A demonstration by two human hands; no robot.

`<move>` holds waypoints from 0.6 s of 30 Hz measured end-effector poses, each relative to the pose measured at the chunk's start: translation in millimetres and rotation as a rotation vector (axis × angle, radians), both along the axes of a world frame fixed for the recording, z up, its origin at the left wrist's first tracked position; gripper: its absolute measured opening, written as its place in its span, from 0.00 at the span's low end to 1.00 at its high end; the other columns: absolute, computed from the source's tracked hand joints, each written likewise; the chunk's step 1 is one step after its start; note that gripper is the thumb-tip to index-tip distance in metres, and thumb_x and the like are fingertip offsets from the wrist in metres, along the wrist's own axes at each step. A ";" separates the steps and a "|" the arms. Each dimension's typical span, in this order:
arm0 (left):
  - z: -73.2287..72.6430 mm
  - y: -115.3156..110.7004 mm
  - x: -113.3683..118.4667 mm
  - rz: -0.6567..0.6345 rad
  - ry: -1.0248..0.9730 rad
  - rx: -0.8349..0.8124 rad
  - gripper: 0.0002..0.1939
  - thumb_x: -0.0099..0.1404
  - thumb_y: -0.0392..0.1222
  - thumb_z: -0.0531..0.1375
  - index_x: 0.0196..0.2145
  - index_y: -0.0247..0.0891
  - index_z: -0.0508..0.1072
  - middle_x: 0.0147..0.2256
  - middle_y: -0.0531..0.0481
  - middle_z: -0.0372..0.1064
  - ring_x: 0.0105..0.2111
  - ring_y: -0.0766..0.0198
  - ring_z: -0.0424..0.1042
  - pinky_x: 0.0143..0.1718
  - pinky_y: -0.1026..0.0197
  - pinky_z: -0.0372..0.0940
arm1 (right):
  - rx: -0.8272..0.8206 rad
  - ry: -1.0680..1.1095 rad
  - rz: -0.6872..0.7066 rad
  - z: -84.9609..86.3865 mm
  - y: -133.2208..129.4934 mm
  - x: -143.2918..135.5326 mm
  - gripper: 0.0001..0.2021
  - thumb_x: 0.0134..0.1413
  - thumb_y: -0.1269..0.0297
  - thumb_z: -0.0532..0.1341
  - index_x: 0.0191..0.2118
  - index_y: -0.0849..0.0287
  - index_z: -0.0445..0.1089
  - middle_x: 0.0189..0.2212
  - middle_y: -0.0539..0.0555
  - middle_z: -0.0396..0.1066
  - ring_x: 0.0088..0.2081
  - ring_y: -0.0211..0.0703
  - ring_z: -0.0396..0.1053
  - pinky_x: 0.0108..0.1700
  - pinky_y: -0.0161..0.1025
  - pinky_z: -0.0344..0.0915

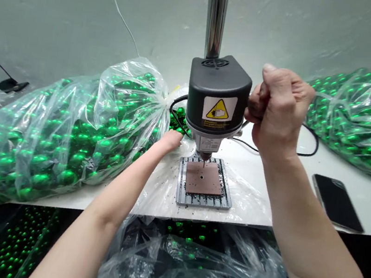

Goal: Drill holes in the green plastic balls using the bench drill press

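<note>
A small bench drill press (220,88) with a black motor cover and a yellow warning label stands before me on a steel column (216,17). My right hand (278,107) is closed in a fist at its right side, around the feed lever handle, which the fingers mostly hide. Under the drill bit (204,164) lies a brown square board (208,187) with a dark hole, on the grey slotted base (203,203). My left hand (173,139) reaches left of the drill head, by green shiny balls (178,116) at a bag's mouth; its fingers are hidden.
A large clear bag of green balls (76,140) fills the left of the white table (254,168). Another bag (364,120) lies at the right, behind a black phone (337,203). Dark crumbs dot the base. Loose clear plastic (159,257) hangs below the table edge.
</note>
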State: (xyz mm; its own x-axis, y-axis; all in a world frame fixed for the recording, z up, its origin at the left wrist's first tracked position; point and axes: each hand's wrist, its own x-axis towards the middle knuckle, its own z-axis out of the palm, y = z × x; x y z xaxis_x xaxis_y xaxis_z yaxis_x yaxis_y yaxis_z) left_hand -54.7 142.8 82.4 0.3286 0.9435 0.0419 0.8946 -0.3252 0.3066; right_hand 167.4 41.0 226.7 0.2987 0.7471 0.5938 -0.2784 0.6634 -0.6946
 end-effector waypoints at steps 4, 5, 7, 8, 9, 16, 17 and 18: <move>-5.1 -7.4 -11.7 0.047 0.064 -0.071 0.16 0.48 0.26 0.67 0.36 0.36 0.79 0.41 0.39 0.77 0.46 0.45 0.74 0.50 0.51 0.66 | 0.014 0.028 -0.021 0.0 1.4 -2.3 0.27 0.54 0.52 0.69 0.17 0.55 0.53 0.13 0.44 0.48 0.14 0.30 0.45 0.14 0.35 0.38; -5.5 -11.3 -15.2 0.053 0.078 -0.074 0.16 0.49 0.27 0.66 0.38 0.36 0.79 0.42 0.39 0.76 0.46 0.45 0.74 0.49 0.51 0.66 | 0.024 0.042 -0.024 -0.1 2.0 -2.7 0.28 0.53 0.51 0.70 0.17 0.55 0.53 0.12 0.44 0.48 0.14 0.30 0.45 0.14 0.36 0.38; -5.7 -21.3 -22.6 0.081 0.013 -0.016 0.17 0.55 0.31 0.65 0.44 0.37 0.78 0.45 0.39 0.74 0.46 0.48 0.74 0.49 0.51 0.66 | 0.033 0.054 -0.023 -0.3 3.1 -2.8 0.28 0.51 0.50 0.71 0.17 0.55 0.53 0.12 0.43 0.48 0.13 0.29 0.44 0.13 0.36 0.37; -5.4 -27.4 -26.3 0.107 -0.106 0.035 0.17 0.59 0.35 0.64 0.47 0.38 0.77 0.47 0.40 0.73 0.45 0.51 0.74 0.49 0.52 0.67 | 0.028 0.049 -0.020 -0.4 3.5 -2.7 0.28 0.51 0.49 0.71 0.17 0.55 0.53 0.12 0.43 0.48 0.13 0.29 0.44 0.13 0.36 0.36; -4.7 -34.4 -29.7 0.139 -0.293 0.081 0.17 0.62 0.39 0.63 0.50 0.39 0.75 0.47 0.41 0.72 0.44 0.53 0.74 0.48 0.53 0.68 | 0.021 0.041 -0.019 -0.7 3.6 -2.4 0.29 0.51 0.48 0.70 0.17 0.55 0.53 0.12 0.43 0.48 0.13 0.29 0.43 0.14 0.36 0.36; 3.5 -103.9 -25.1 0.232 -1.563 -0.262 0.26 0.60 0.54 0.66 0.53 0.45 0.69 0.47 0.48 0.73 0.43 0.59 0.75 0.45 0.54 0.73 | 0.027 0.009 -0.030 -2.7 4.4 -1.6 0.28 0.55 0.48 0.68 0.19 0.55 0.52 0.13 0.44 0.48 0.14 0.30 0.44 0.15 0.36 0.38; 2.2 -113.4 -20.1 0.238 -1.607 -0.354 0.25 0.61 0.55 0.66 0.53 0.45 0.69 0.48 0.47 0.73 0.44 0.59 0.76 0.46 0.53 0.73 | 0.028 0.011 -0.036 -2.6 4.7 -1.7 0.28 0.55 0.48 0.68 0.19 0.55 0.52 0.13 0.44 0.48 0.14 0.30 0.43 0.15 0.36 0.38; -0.3 -121.6 -15.0 0.244 -1.633 -0.434 0.25 0.61 0.55 0.67 0.53 0.45 0.69 0.48 0.47 0.73 0.44 0.59 0.76 0.47 0.53 0.73 | 0.027 0.011 -0.043 -2.4 4.9 -1.8 0.28 0.54 0.48 0.68 0.18 0.54 0.52 0.13 0.44 0.48 0.14 0.30 0.43 0.15 0.37 0.38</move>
State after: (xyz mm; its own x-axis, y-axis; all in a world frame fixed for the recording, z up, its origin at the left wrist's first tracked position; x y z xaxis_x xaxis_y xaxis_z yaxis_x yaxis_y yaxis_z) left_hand -69.7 21.1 82.1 0.0649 0.9937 -0.0912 -0.4026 0.1097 0.9088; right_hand 165.7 45.9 224.3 0.3367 0.7176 0.6097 -0.2571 0.6930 -0.6736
